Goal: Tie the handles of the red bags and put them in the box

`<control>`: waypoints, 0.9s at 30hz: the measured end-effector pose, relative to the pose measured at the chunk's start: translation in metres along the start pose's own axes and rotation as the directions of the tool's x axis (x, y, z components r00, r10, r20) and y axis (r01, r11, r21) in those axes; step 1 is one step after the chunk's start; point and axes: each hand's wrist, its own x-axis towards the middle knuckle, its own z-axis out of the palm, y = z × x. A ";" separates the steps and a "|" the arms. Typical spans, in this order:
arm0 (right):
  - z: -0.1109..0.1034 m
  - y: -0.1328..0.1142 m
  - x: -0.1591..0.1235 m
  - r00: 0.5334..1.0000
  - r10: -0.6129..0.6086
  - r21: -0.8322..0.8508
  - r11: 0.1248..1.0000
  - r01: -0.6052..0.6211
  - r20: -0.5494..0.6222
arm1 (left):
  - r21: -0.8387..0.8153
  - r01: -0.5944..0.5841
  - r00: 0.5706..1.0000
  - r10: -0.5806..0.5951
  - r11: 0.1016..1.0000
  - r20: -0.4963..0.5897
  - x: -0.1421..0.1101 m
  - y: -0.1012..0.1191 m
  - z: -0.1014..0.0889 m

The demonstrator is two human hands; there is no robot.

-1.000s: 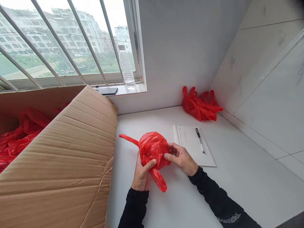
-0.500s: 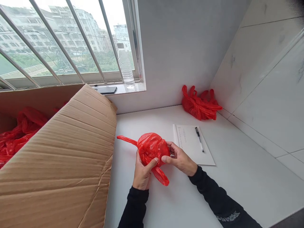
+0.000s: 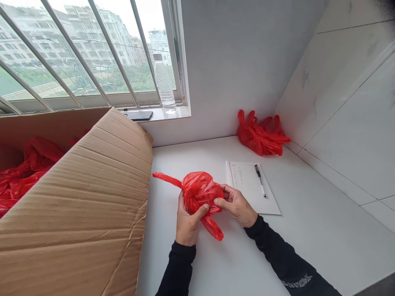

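Between my hands, over the white table point(image 3: 197, 275), is a red plastic bag point(image 3: 202, 187), bunched round with one handle loop sticking out to the left and another hanging toward me. My left hand point(image 3: 189, 222) grips the bag's near left side, thumb across its front. On the right edge, my right hand point(image 3: 237, 205) pinches the plastic between thumb and fingers. Whatever the bag may contain is hidden.
At left stands a cardboard box point(image 3: 77, 205) with red bags point(image 3: 40, 158) inside. A notepad point(image 3: 247, 189) with a pen point(image 3: 260, 181) lies beyond my right hand. More red bags point(image 3: 262, 133) sit in the corner. A bottle point(image 3: 165, 86) and phone point(image 3: 138, 115) rest on the windowsill.
The bag and my left hand have shifted slightly right. My right thumb and fingers have closed onto the bag's right edge, where the thumb was more apart before.
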 end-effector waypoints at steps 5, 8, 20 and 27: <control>-0.001 0.001 0.001 0.999 0.040 0.057 0.998 -0.040 0.007 | -0.052 0.049 0.998 -0.052 0.997 -0.046 0.001 0.000 -0.001; 0.000 0.000 0.000 0.999 0.052 0.066 0.996 -0.051 -0.014 | -0.070 0.050 0.997 -0.054 0.996 -0.052 0.001 0.000 -0.001; 0.001 0.000 0.003 0.956 0.250 0.127 0.964 -0.232 -0.154 | -0.249 0.235 0.971 -0.217 0.940 0.099 -0.003 0.011 -0.009; -0.005 0.004 0.006 0.967 0.123 0.303 0.952 -0.051 -0.224 | -0.134 0.181 0.978 -0.164 0.974 0.131 -0.010 0.013 0.004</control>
